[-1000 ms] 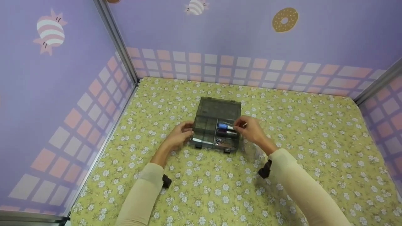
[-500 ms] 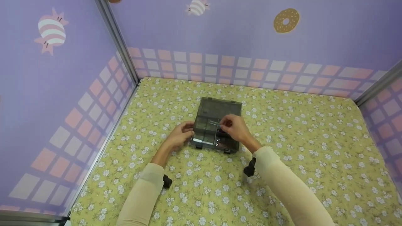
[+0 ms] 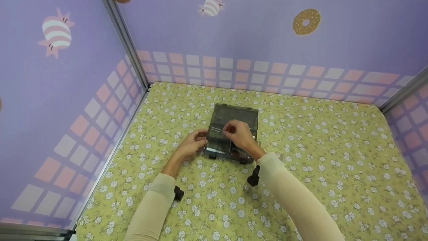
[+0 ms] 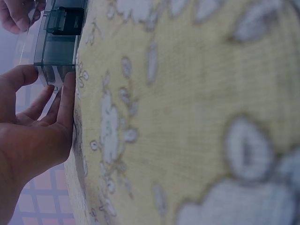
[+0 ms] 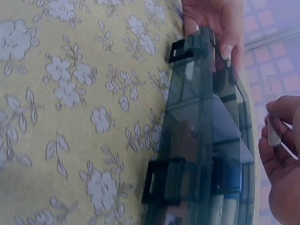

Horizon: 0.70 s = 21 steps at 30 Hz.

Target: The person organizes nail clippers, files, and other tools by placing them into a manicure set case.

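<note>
A dark translucent compartment box (image 3: pixel 236 113) lies on the floral cloth with its lid laid back. My left hand (image 3: pixel 192 144) holds the box's left side, thumb at the rim and fingers against the outer wall. Over the back left compartment, my right hand (image 3: pixel 238 133) pinches a slim clear strip (image 5: pixel 273 112). That strip is transparent and carries small marks near one end; its exact kind cannot be told. A long white item (image 3: pixel 212 150) rests in the front left compartment. Blue and white items (image 5: pixel 226 180) occupy a right compartment, partly hidden by my right hand in the head view.
Yellow flowered cloth (image 3: pixel 214 204) covers the surface around the box. Purple patterned walls (image 3: pixel 254 30) enclose the back and both sides. The box's black latches (image 5: pixel 161 180) face the front. Something small and clear (image 3: pixel 280 156) shows beside the right sleeve.
My right hand has moved left from the right compartments to above the back left one, carrying the clear strip. The left hand keeps its place on the box.
</note>
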Each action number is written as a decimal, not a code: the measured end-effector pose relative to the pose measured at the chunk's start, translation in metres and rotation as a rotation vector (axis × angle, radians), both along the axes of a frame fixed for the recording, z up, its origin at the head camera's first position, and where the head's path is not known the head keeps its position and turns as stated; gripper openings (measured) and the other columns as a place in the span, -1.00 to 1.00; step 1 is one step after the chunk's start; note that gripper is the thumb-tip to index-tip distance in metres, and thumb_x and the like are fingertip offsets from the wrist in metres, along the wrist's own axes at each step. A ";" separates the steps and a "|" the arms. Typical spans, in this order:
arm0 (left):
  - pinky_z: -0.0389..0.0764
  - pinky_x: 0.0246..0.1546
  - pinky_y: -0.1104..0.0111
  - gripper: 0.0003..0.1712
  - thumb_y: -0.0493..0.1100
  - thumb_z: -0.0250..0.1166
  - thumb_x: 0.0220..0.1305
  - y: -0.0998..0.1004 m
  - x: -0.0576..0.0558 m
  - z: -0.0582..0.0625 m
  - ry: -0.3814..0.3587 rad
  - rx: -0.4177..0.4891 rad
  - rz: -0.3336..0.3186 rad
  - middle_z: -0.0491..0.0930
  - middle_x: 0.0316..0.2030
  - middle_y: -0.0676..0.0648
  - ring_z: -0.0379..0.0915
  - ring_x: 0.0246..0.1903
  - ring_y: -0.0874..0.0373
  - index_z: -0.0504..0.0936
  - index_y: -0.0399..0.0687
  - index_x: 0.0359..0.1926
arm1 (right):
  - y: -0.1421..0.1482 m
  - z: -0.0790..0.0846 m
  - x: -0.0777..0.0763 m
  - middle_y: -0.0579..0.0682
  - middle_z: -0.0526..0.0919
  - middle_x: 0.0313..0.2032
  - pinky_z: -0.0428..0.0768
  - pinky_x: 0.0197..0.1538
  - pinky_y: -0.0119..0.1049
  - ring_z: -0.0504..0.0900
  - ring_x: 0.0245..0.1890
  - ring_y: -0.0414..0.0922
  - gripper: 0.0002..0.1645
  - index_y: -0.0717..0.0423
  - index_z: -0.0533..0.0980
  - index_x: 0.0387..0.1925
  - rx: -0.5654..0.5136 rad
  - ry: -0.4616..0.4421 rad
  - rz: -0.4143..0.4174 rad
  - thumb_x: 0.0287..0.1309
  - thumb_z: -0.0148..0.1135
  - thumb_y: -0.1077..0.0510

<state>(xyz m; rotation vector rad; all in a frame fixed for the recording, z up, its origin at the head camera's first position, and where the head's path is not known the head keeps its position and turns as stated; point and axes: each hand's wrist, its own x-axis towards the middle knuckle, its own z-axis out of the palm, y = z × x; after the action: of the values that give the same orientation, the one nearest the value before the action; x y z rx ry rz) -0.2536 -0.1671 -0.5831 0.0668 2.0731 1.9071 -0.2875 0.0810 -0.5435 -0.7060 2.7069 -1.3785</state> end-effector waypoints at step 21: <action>0.56 0.21 0.06 -0.42 -0.31 0.17 0.59 -0.003 0.000 -0.001 0.003 -0.005 -0.024 0.49 0.39 -0.24 0.45 0.36 -0.09 0.35 -0.18 0.55 | 0.003 -0.006 0.002 0.00 0.70 -0.15 0.69 -0.05 -0.11 0.70 -0.17 -0.09 -0.83 0.16 0.71 -0.04 0.014 -0.015 0.006 0.40 0.42 0.20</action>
<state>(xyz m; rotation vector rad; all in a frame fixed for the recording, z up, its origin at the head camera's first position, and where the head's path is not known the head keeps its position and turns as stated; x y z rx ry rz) -0.2538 -0.1696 -0.5840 0.0931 2.0696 1.8882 -0.2851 0.0843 -0.5496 -0.6996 2.6984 -1.3568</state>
